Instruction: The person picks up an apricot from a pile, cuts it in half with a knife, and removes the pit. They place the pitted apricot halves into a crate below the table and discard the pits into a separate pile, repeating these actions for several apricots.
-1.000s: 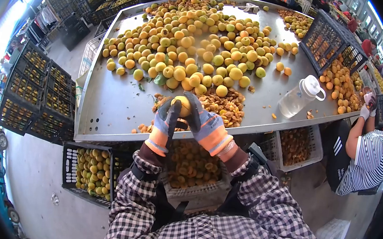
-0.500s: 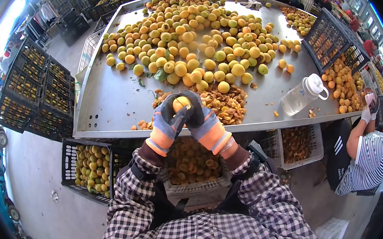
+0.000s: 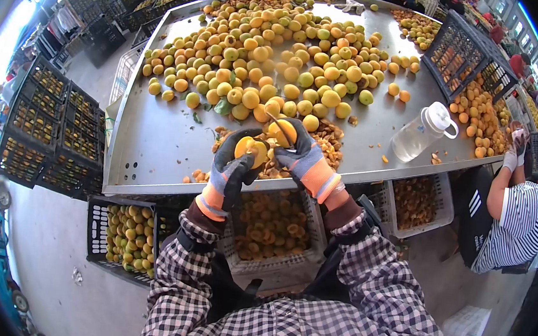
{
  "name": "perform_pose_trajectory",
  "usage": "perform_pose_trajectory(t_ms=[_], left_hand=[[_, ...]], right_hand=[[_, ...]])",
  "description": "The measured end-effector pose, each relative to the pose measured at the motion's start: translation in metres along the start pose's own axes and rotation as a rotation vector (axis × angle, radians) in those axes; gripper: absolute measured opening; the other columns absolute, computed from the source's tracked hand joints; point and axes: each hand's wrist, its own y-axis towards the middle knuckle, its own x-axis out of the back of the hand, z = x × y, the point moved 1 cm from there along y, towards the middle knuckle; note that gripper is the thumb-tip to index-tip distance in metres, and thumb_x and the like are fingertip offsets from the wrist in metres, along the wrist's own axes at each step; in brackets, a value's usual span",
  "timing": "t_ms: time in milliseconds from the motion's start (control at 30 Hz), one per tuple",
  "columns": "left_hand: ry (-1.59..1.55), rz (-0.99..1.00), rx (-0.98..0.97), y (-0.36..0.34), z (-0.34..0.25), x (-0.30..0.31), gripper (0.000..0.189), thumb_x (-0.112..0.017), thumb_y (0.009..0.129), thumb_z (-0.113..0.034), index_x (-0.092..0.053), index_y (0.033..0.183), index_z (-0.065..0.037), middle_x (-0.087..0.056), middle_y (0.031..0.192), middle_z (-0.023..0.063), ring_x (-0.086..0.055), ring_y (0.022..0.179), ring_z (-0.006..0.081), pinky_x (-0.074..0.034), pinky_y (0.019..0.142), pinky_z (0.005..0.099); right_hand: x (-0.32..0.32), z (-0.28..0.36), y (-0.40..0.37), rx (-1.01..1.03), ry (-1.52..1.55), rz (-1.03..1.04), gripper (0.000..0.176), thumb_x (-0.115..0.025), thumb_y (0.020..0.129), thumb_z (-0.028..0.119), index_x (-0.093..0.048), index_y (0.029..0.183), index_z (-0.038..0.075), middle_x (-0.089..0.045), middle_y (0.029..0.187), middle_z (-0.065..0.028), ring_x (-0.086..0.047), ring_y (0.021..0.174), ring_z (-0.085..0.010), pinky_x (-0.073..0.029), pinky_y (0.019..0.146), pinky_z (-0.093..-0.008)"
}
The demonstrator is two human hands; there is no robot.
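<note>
Both gloved hands are raised over the near edge of the metal table (image 3: 154,158). My left hand (image 3: 229,168) is closed on an apricot half (image 3: 244,145), its orange cut face showing, with another rounded orange piece (image 3: 258,154) by the thumb. Pinched in my right hand (image 3: 306,158) is the other apricot half (image 3: 283,133), and a thin dark curved strip crosses its face. Beneath and behind the hands lies a heap of brownish-orange apricot scraps (image 3: 329,141). Beyond it spreads a large pile of whole apricots (image 3: 253,58).
A crate of split apricots (image 3: 319,236) stands below the table edge, with a crate of whole apricots (image 3: 94,229) at left. On the table are a water bottle (image 3: 412,139) and a tipped black crate (image 3: 458,50). A person in stripes (image 3: 517,218) sits at right.
The hands, earlier together around one whole-looking apricot, have moved apart. The fruit is now in separate pieces, one half in each hand.
</note>
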Motion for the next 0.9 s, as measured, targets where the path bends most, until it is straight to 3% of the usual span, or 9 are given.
perform_pose_trajectory(t_ms=[200, 267, 300, 333, 400, 433, 533, 667, 900], left_hand=[[-0.114, -0.133, 0.140, 0.001, -0.005, 0.010, 0.044, -0.058, 0.090, -0.014, -0.049, 0.132, -0.006, -0.061, 0.107, 0.0036, -0.058, 0.084, 0.0091, -0.049, 0.066, 0.0191], [-0.121, -0.099, 0.146, 0.002, -0.008, 0.017, 0.047, -0.059, 0.089, -0.015, -0.048, 0.134, -0.006, -0.060, 0.108, 0.0040, -0.059, 0.089, 0.0097, -0.051, 0.072, 0.0200], [-0.136, -0.087, 0.136, 0.003, -0.007, 0.019, 0.048, -0.059, 0.089, -0.015, -0.048, 0.135, -0.006, -0.059, 0.110, 0.0047, -0.060, 0.090, 0.0105, -0.051, 0.072, 0.0208], [-0.150, -0.075, 0.127, 0.003, -0.005, 0.021, 0.049, -0.060, 0.089, -0.015, -0.047, 0.135, -0.006, -0.059, 0.111, 0.0053, -0.060, 0.091, 0.0112, -0.052, 0.072, 0.0216], [-0.106, -0.086, 0.137, 0.004, -0.003, 0.023, 0.048, -0.060, 0.089, -0.015, -0.047, 0.134, -0.005, -0.058, 0.112, 0.0060, -0.061, 0.092, 0.0124, -0.052, 0.071, 0.0228], [-0.060, -0.089, 0.152, 0.004, -0.001, 0.023, 0.047, -0.059, 0.089, -0.015, -0.047, 0.133, -0.004, -0.058, 0.113, 0.0068, -0.062, 0.093, 0.0135, -0.053, 0.070, 0.0240], [-0.120, -0.042, 0.187, 0.004, 0.003, 0.015, 0.045, -0.059, 0.089, -0.016, -0.048, 0.131, -0.003, -0.058, 0.111, 0.0078, -0.062, 0.089, 0.0144, -0.054, 0.067, 0.0249], [0.054, 0.002, 0.145, 0.003, 0.004, 0.010, 0.038, -0.059, 0.087, -0.008, -0.055, 0.125, -0.005, -0.059, 0.107, 0.0071, -0.056, 0.072, 0.0103, -0.047, 0.054, 0.0216], [0.038, 0.022, 0.251, 0.008, 0.030, -0.003, 0.046, -0.064, 0.077, -0.001, -0.058, 0.122, -0.006, -0.062, 0.096, 0.0018, -0.054, 0.067, 0.0073, -0.046, 0.060, 0.0208]], right_hand=[[0.010, 0.016, -0.008, 0.075, -0.114, 0.017, 0.047, -0.062, 0.082, -0.003, -0.049, 0.127, 0.007, -0.059, 0.109, -0.0046, -0.057, 0.101, -0.0114, -0.047, 0.090, -0.0263], [0.013, 0.040, -0.015, -0.364, 0.021, 0.380, 0.051, -0.064, 0.082, 0.000, -0.047, 0.130, 0.008, -0.061, 0.107, -0.0053, -0.059, 0.094, -0.0108, -0.049, 0.082, -0.0253], [0.015, 0.020, -0.015, 0.213, -0.346, 0.472, 0.059, -0.065, 0.083, 0.002, -0.042, 0.137, 0.010, -0.064, 0.104, -0.0046, -0.060, 0.083, -0.0082, -0.049, 0.070, -0.0227], [0.017, 0.033, -0.017, 0.215, -0.346, 0.478, 0.059, -0.065, 0.083, 0.002, -0.042, 0.137, 0.010, -0.064, 0.104, -0.0046, -0.060, 0.083, -0.0082, -0.049, 0.070, -0.0227], [0.019, 0.063, -0.023, -0.316, -0.224, 0.625, 0.062, -0.066, 0.084, 0.004, -0.041, 0.140, 0.011, -0.066, 0.097, -0.0047, -0.059, 0.076, -0.0050, -0.048, 0.061, -0.0205], [0.021, 0.050, -0.021, -0.234, 0.000, 0.524, 0.059, -0.067, 0.086, 0.007, -0.042, 0.140, 0.009, -0.065, 0.091, -0.0037, -0.058, 0.071, -0.0057, -0.048, 0.060, -0.0216], [0.032, 0.053, -0.011, -0.368, -0.148, 0.460, 0.041, -0.067, 0.087, 0.009, -0.055, 0.126, 0.005, -0.062, 0.084, 0.0003, -0.055, 0.064, -0.0060, -0.045, 0.056, -0.0211], [0.024, 0.030, 0.005, -0.109, 0.279, -0.011, 0.013, -0.063, 0.091, 0.011, -0.062, 0.100, 0.002, -0.058, 0.072, -0.0006, -0.051, 0.055, -0.0060, -0.039, 0.048, -0.0198], [0.021, 0.027, 0.019, 0.173, 0.752, -0.294, 0.016, -0.059, 0.096, 0.020, -0.055, 0.102, 0.006, -0.058, 0.069, -0.0056, -0.041, 0.038, -0.0090, -0.032, 0.030, -0.0226]])
